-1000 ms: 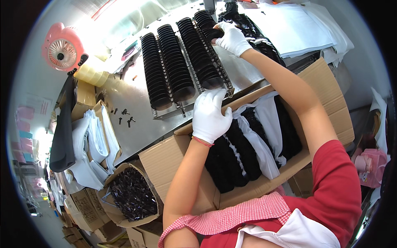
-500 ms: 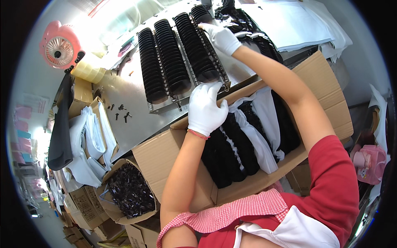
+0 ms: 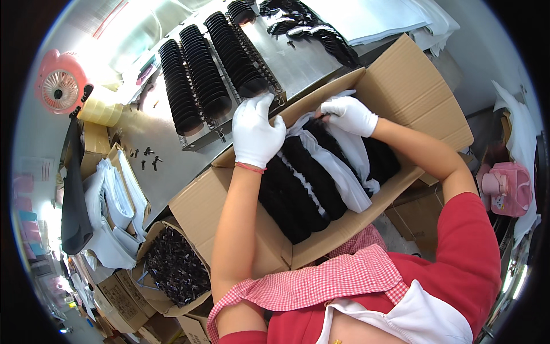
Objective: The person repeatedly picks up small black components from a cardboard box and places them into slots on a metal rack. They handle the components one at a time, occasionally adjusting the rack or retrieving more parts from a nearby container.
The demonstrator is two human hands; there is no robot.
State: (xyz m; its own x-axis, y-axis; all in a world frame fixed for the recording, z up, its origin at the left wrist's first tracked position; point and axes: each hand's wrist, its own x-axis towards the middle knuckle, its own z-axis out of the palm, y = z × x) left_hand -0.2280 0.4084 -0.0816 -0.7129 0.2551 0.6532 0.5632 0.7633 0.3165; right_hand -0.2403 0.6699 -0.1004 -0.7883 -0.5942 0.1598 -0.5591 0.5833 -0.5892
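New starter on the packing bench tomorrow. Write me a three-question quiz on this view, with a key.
1. True or false: both hands wear white gloves.
2. Where is the right hand? A) on the pink fan B) inside the open cardboard box, at the black parts and white sheets C) on the floor
3. Fill in: the left hand rests at the near end of the metal rack, which holds rows of ____ discs.

Key: 1 true: white gloves cover both. 2 B: its fingers pinch at the black stack beside the white sheets. 3 black.
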